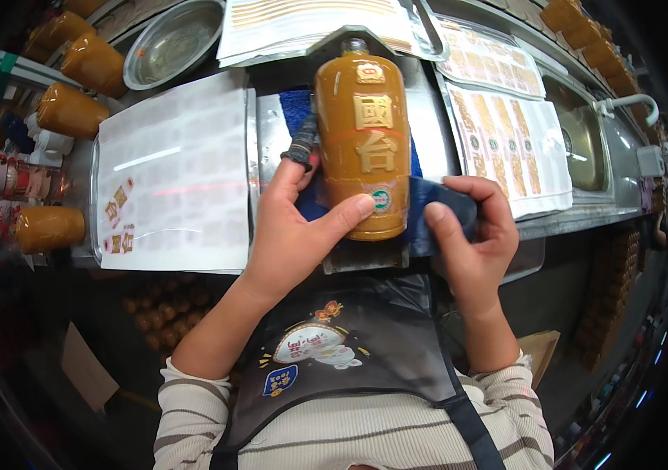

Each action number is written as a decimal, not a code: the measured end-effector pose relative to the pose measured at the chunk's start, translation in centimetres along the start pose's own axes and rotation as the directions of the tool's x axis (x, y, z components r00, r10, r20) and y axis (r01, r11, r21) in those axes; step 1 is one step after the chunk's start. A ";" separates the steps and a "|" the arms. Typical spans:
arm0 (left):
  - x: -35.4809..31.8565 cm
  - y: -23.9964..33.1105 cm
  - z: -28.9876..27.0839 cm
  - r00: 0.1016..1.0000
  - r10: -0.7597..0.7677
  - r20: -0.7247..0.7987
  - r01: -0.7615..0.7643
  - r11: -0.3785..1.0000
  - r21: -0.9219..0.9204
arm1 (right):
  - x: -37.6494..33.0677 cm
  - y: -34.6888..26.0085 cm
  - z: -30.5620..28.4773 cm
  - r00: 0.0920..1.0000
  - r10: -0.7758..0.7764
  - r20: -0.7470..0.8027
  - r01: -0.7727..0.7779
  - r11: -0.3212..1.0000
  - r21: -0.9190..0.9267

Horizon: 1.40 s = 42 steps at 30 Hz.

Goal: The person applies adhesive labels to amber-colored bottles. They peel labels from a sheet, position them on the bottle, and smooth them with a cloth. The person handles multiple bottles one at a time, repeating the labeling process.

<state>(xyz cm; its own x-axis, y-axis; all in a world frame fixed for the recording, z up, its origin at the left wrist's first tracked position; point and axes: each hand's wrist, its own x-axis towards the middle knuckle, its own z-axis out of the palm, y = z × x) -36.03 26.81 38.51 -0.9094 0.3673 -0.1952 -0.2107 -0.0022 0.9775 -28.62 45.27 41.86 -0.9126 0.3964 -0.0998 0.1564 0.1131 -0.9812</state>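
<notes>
The steel bench (pixel 270 141) spreads across in front of me, and my dark apron (pixel 381 329), printed with a cartoon drum and rabbit, hangs just below its edge. On my left lies a broad white sheet (pixel 177 172) with faint rows of marks showing through; on my right are smaller sheets of gold and pink decals (pixel 510 141), and past them a sink (pixel 594 172). A metal bowl (pixel 173 47) sits at the far left.

The amber bottle (pixel 363 141) is in the middle, right ahead of me, its neck pointing away and its base toward me, above a metal stand (pixel 369 262). Blue cloth (pixel 295 110) shows on both sides of it. More amber bottles (pixel 73 111) stand along the left.

My left hand (pixel 295 227) holds the bottle, thumb pressed on its lower front, fingers along its left side. My right hand (pixel 479 235) pinches a flat dark blue piece (pixel 447 202) between thumb and fingers, next to the bottle's lower right side; I can't tell whether it touches.

A black wrapping (pixel 301 147) covers my left forefinger. Smallest are some loose decals (pixel 119 204) on the white sheet and the bottle's round green mark (pixel 381 200).
</notes>
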 end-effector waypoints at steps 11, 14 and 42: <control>-1.9 -0.3 -0.5 0.872 0.402 0.278 -0.429 0.354 0.831 | 0.3 3.0 -0.7 0.997 0.078 0.023 -0.079 0.996 0.030; -1.5 0.3 -0.3 0.838 0.432 0.333 -0.476 0.283 0.833 | 0.1 3.4 -0.8 0.996 0.085 0.007 -0.085 0.996 0.040; -5.4 -3.9 -1.9 0.930 0.353 0.101 -0.313 0.616 0.723 | -0.7 0.2 1.3 0.583 -0.663 0.469 0.812 0.475 -0.338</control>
<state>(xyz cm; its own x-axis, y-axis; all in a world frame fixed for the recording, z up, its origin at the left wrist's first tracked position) -30.94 23.08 35.58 -0.8838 0.4352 0.1715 0.4139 0.5566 0.7204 -28.44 43.89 41.48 -0.8132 -0.2715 0.5148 -0.5393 0.6841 -0.4910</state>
